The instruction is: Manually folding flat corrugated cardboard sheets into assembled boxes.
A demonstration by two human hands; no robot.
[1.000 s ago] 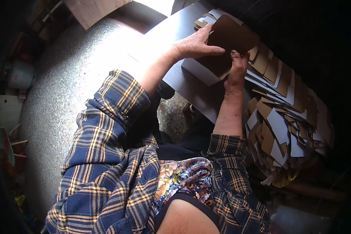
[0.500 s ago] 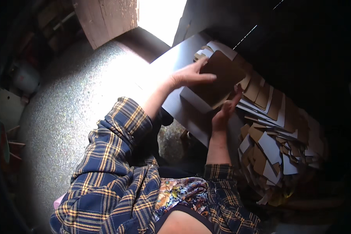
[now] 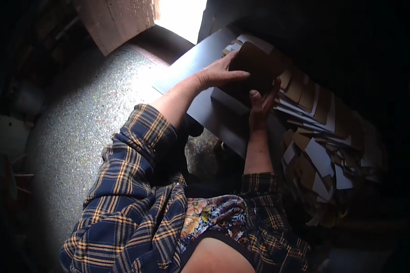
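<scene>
My left hand point(image 3: 218, 73) lies flat on top of a brown card point(image 3: 255, 68), fingers stretched over its near edge, while my right hand point(image 3: 259, 107) pinches that card from below, thumb up against its lower edge. The card sits at the far end of the dark board point(image 3: 200, 102), touching the pile of cards point(image 3: 319, 136) spilling along the board's right edge.
</scene>
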